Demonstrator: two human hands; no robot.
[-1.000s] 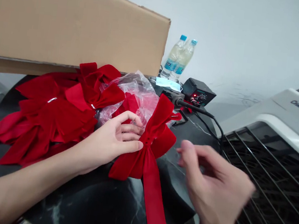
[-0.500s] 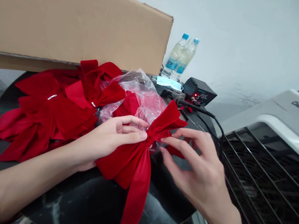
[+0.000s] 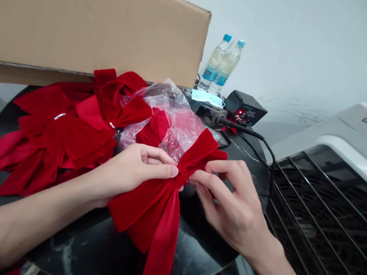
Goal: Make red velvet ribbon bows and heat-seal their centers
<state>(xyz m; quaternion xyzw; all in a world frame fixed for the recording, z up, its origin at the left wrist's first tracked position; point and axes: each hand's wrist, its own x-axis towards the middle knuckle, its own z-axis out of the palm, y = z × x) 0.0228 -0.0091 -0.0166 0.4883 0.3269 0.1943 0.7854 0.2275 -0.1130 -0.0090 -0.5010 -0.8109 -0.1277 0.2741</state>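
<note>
Centrally, red bow [image 3: 167,211] sits in left hand [image 3: 143,166]; right hand [image 3: 236,202] touching.

1. Velvet bow [image 3: 158,206]: solid red, no print, approx. same as bow pile [image 3: 66,136] w/ silvery ties [image 3: 59,116].
2. Tabletop [image 3: 103,243]: blk w/ whitish marble veins, thin gold-ish edge.
3. Cardboard box [image 3: 91,19]: plain tan.
4. Bottles [image 3: 217,66]: blue caps + labels, pale-yel. liquid.
5. Face mask [image 3: 206,98]: lt. blue.
6. Control box [image 3: 245,107]: blk, red LED.
7. Changhong appliance [image 3: 341,130]: off-wht., dk. grille.
</note>
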